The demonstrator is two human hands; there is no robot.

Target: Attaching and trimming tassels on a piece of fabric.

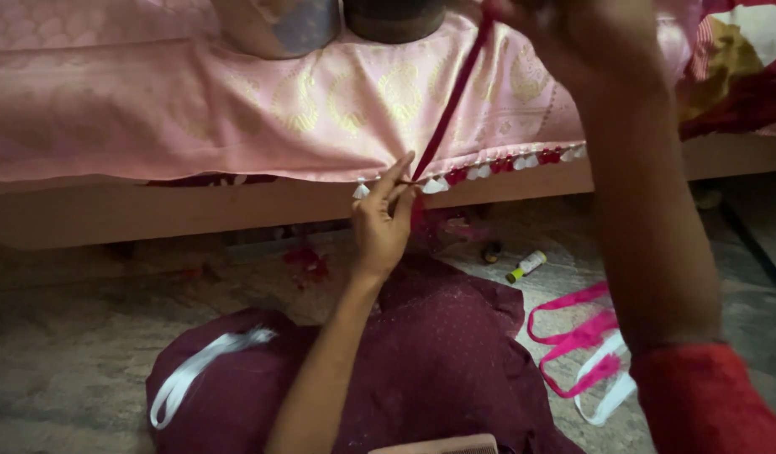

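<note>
The left hand [381,220] is in the middle of the frame. Its fingers pinch the edge of a pink cloth [320,109] right where a dark red thread [451,97] meets it. The pink cloth has gold leaf shapes on it and covers the top part of the frame. Along its lower edge hangs a row of little white and red tassels [489,170].

The red thread runs tight from the pinched spot up to the top of the frame, toward the right hand [573,34]. The right hand is raised high at the top right and looks blurry. It seems to pull the thread, but I cannot tell how its fingers are closed.

Two metal pots [329,21] stand on the cloth at the top middle.

At the bottom, a dark maroon cloth [438,353] lies over the lap. A white ribbon [194,370] rests on it at the lower left. Pink ribbons [577,336] lie on the floor at the lower right, and a small spool [526,266] lies near them. A comb [455,446] peeks in at the bottom edge.
</note>
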